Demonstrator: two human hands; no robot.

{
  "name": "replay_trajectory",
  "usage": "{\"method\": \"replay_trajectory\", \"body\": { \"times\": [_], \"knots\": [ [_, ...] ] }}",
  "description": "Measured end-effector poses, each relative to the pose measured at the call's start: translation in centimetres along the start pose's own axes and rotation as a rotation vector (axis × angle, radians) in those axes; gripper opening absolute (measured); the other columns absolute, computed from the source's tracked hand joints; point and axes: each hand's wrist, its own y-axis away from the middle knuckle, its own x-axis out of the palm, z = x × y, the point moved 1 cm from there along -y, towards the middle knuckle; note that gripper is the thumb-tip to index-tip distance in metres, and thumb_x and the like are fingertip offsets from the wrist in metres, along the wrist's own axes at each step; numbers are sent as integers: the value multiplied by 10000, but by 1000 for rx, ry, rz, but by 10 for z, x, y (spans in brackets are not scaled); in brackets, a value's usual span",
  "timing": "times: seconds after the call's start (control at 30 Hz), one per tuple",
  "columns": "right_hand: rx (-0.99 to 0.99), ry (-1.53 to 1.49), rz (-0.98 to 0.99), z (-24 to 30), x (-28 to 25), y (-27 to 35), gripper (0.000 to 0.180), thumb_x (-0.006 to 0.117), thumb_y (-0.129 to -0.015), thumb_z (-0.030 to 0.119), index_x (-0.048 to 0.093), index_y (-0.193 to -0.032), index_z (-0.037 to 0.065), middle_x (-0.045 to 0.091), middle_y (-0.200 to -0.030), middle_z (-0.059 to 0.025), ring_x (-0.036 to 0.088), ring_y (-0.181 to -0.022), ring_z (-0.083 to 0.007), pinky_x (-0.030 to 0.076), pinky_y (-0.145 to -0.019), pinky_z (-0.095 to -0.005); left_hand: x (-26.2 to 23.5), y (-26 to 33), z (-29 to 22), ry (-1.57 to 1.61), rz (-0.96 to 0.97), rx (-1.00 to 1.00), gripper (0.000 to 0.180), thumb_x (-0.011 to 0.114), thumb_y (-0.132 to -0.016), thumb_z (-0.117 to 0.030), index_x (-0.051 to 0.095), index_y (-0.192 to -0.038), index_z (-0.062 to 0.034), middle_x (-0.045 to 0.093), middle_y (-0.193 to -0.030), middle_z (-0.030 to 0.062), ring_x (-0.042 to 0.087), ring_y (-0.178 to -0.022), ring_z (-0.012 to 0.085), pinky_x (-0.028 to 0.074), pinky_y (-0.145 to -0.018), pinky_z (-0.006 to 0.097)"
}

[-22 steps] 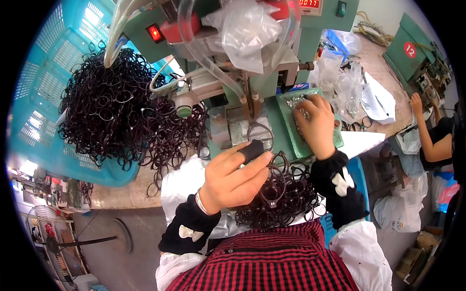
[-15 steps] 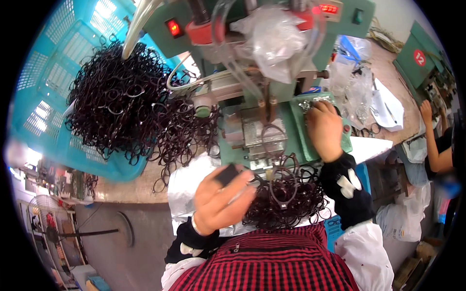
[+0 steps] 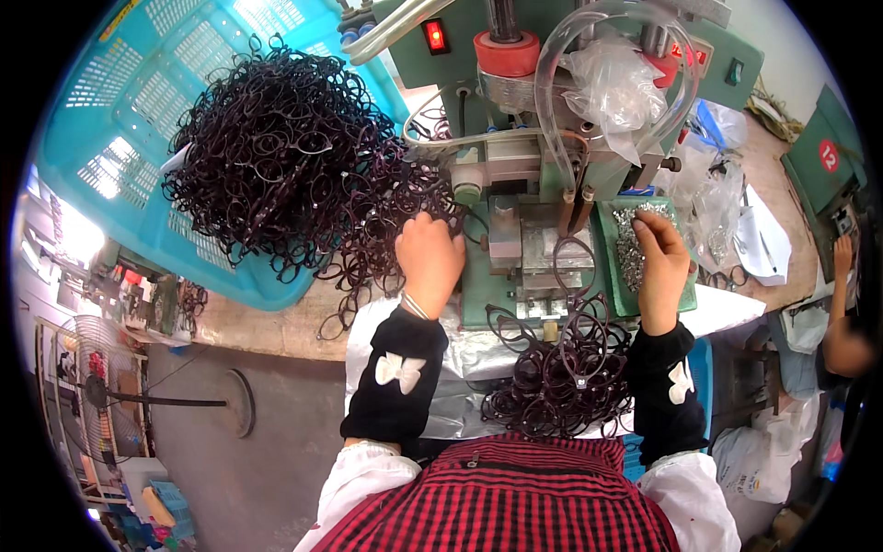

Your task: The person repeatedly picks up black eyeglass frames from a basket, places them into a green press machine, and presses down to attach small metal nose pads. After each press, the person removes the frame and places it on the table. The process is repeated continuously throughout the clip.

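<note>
My left hand [image 3: 430, 264] is at the right edge of a heap of dark purple-brown plastic eyeglass frames [image 3: 276, 166]. Its fingers are curled, and their tips and anything in them are hidden. Over a green tray [image 3: 684, 296] of small silver metal parts [image 3: 629, 248], my right hand [image 3: 664, 274] has thumb and forefinger drawn together; whatever is between them is too small to make out. Between my hands, one eyeglass frame [image 3: 576, 267] stands at the metal fixture [image 3: 543, 248] of a green bench machine. More frames [image 3: 552, 391] lie in a pile just before me.
A large blue plastic basket [image 3: 138, 198] bears the big heap at left. The machine has red collars [image 3: 506, 53], clear tubing and a plastic bag [image 3: 616, 87]. Plastic bags and white paper [image 3: 762, 235] lie at right, beyond which another person's arm [image 3: 841, 276] shows. A fan [image 3: 92, 386] stands lower left.
My left hand has moved up and away from me to the loose frames; the dark piece seen at its fingers is out of sight. My right hand has lifted slightly from the metal parts.
</note>
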Motion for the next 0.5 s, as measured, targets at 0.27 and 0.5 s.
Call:
{"method": "replay_trajectory", "body": {
  "times": [0.27,0.5],
  "knots": [
    [-150,369,-64,1,-74,37,164,677,-884,-19,714,-1043,-16,696,-989,-76,629,-951,-152,476,-873,-270,-82,-12,81,1053,692,-505,197,694,-895,-224,738,-859,-35,679,-795,-6,569,-707,76,447,-638,223],
    [-212,177,267,84,-4,23,171,691,-829,5,732,-996,-5,727,-962,-95,674,-915,-180,511,-846,-296,-139,-69,96,1455,707,-565,137,640,-933,-179,630,-985,-52,679,-937,83,691,-780,179,613,-651,319]
  ]
}}
